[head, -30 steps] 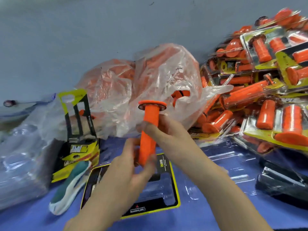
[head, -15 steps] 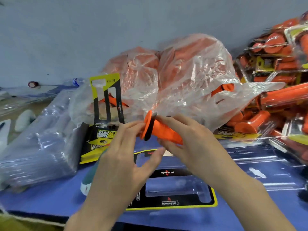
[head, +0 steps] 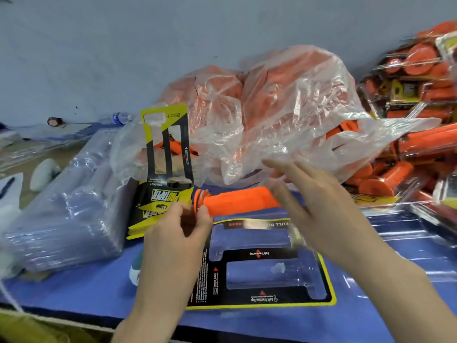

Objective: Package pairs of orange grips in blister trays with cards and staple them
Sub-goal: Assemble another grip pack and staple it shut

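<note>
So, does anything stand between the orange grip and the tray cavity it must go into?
Mostly no. Both cavities of the tray look empty, and the grip, pinched at its flange by the left hand, lies behind them. Only the open right hand overlaps the tray's right end.

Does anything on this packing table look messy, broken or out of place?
Nothing looks broken or spilled. The finished blister packs lie in a loose, tilted heap at the right instead of a neat stack, a water bottle lies on its side at the back, and one card stands upright against the plastic bag of grips.
</note>
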`<control>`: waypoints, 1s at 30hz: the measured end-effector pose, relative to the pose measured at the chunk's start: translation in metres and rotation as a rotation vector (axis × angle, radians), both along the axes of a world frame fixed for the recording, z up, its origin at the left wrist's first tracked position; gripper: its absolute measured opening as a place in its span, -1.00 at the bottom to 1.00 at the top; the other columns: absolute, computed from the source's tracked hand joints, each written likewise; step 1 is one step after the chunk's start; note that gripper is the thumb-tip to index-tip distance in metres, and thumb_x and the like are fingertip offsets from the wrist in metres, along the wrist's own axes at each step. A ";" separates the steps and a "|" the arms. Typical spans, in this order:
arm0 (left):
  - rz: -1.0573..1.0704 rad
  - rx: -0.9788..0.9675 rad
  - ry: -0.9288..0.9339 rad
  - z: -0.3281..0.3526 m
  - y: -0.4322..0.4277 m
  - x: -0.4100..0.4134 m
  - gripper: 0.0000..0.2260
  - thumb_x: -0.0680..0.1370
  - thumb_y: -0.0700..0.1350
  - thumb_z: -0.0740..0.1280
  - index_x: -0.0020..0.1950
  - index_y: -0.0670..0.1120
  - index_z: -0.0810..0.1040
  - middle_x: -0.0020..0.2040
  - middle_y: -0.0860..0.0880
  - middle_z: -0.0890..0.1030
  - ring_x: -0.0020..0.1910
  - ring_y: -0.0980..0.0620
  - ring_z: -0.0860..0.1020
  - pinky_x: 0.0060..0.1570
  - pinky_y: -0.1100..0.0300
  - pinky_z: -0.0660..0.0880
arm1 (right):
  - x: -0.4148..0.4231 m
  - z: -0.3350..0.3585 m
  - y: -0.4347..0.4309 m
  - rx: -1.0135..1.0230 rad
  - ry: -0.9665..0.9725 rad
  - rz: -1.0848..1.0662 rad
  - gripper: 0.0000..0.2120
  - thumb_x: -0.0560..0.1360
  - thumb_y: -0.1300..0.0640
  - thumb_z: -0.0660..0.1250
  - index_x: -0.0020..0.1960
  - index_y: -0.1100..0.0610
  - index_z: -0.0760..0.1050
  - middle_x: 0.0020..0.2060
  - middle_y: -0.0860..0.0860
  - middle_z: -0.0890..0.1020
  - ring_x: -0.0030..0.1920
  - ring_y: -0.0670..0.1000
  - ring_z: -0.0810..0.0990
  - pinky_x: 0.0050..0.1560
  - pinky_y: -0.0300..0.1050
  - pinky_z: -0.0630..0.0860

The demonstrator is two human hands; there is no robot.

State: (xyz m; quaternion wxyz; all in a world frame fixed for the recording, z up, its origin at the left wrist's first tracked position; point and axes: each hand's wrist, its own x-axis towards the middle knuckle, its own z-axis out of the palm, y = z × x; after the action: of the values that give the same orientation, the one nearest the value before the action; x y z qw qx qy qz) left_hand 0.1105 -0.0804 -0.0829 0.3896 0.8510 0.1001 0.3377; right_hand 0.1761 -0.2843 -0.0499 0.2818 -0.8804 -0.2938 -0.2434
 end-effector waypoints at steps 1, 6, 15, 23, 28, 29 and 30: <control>0.003 0.000 0.060 -0.002 0.002 0.001 -0.77 0.52 0.15 0.29 -0.25 0.07 0.54 -0.32 0.18 0.60 -0.29 0.17 0.54 -0.32 0.35 0.40 | 0.005 -0.004 -0.008 -0.009 0.004 -0.054 -0.67 0.65 -0.09 0.10 0.38 -0.09 0.40 0.10 -0.12 0.58 0.11 0.02 0.53 0.12 0.04 0.45; 0.005 0.003 0.242 -0.011 0.000 0.004 -0.72 0.49 0.19 0.29 -0.30 0.04 0.56 -0.39 0.15 0.61 -0.31 0.18 0.55 -0.30 0.21 0.44 | 0.019 -0.031 -0.035 -0.186 0.082 -0.218 -0.73 0.60 0.05 0.21 0.25 -0.01 0.56 0.06 -0.02 0.63 0.08 0.17 0.57 0.05 0.09 0.44; 0.023 0.050 0.294 -0.015 -0.005 0.005 -0.76 0.48 0.14 0.32 -0.33 0.07 0.53 -0.34 0.32 0.58 -0.34 0.24 0.56 -0.34 0.23 0.41 | 0.026 -0.048 -0.041 -0.374 0.226 -0.261 -0.63 0.58 -0.24 0.10 0.29 -0.19 0.46 0.15 -0.18 0.59 0.23 -0.04 0.50 0.27 -0.07 0.29; 0.050 0.148 0.371 -0.020 -0.008 0.007 -0.75 0.50 0.15 0.31 -0.30 0.05 0.51 -0.38 0.04 0.57 -0.32 0.19 0.51 -0.39 0.32 0.29 | 0.028 -0.050 -0.040 -0.383 0.220 -0.257 -0.68 0.59 -0.21 0.13 0.29 -0.20 0.44 0.14 -0.17 0.57 0.23 -0.03 0.46 0.29 -0.08 0.27; 0.040 0.223 0.463 -0.019 -0.006 0.007 -0.72 0.49 0.17 0.27 -0.31 0.03 0.47 -0.44 0.06 0.53 -0.36 0.15 0.48 -0.39 0.21 0.33 | 0.029 -0.049 -0.041 -0.378 0.218 -0.258 -0.69 0.58 -0.22 0.13 0.28 -0.21 0.45 0.10 -0.18 0.56 0.21 -0.04 0.46 0.26 -0.09 0.28; 0.040 0.239 0.483 -0.019 -0.005 0.007 -0.72 0.50 0.17 0.26 -0.31 0.03 0.46 -0.45 0.06 0.52 -0.36 0.14 0.48 -0.38 0.18 0.36 | 0.029 -0.049 -0.041 -0.378 0.216 -0.259 -0.69 0.58 -0.22 0.14 0.27 -0.21 0.45 0.09 -0.18 0.56 0.20 -0.04 0.46 0.26 -0.09 0.28; 0.042 0.258 0.494 -0.019 -0.004 0.007 -0.71 0.51 0.17 0.25 -0.31 0.03 0.46 -0.45 0.05 0.51 -0.36 0.14 0.48 -0.36 0.15 0.39 | 0.029 -0.049 -0.041 -0.377 0.214 -0.258 -0.69 0.58 -0.22 0.14 0.27 -0.22 0.45 0.08 -0.18 0.56 0.19 -0.04 0.46 0.26 -0.09 0.27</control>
State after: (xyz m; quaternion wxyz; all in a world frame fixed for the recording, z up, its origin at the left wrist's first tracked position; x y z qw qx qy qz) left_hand 0.1172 -0.0847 -0.1016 0.2346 0.9478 0.1661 0.1379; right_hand 0.2050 -0.3249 -0.0992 0.1087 -0.9683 -0.1878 -0.1236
